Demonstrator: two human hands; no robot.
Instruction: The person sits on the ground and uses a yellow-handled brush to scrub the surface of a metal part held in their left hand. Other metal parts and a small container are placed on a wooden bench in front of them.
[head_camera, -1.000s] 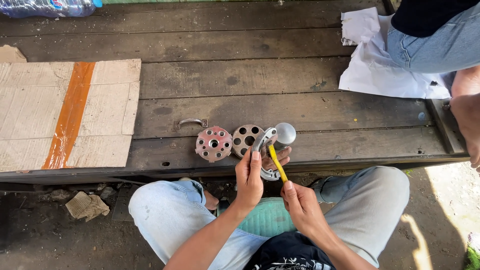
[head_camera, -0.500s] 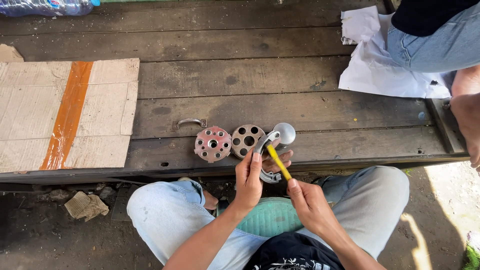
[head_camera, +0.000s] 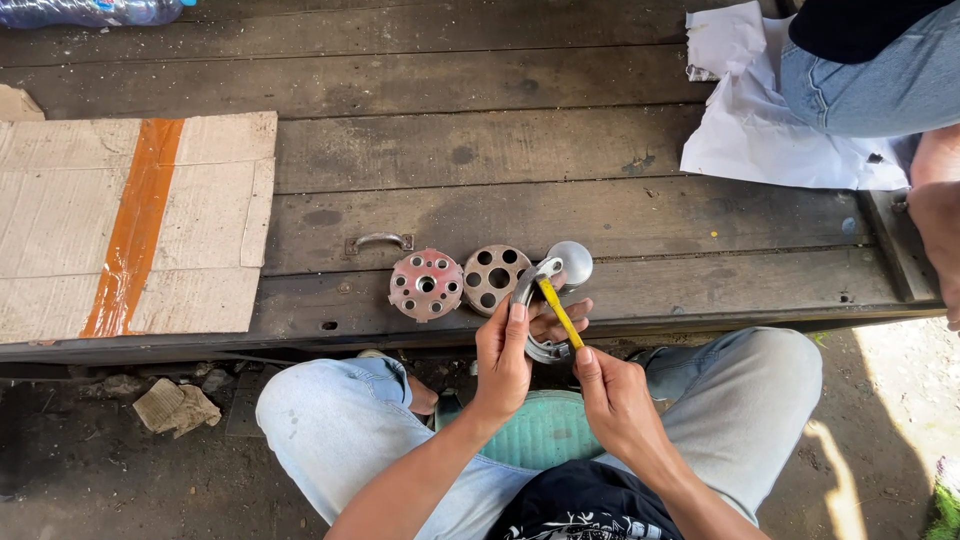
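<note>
Left hand was closed around a curved grey metal part, held just off the near edge of the dark wooden plank deck; right hand pinched a thin yellow-handled tool, tip laid against the part. Judgement: steady the part firmly with the left hand and work the tip with short, controlled strokes. Beside them lay a reddish perforated metal disc, a brown perforated disc and a round silver cap. Against the earlier frame, the hands sat almost the same, with the discs unmoved.
</note>
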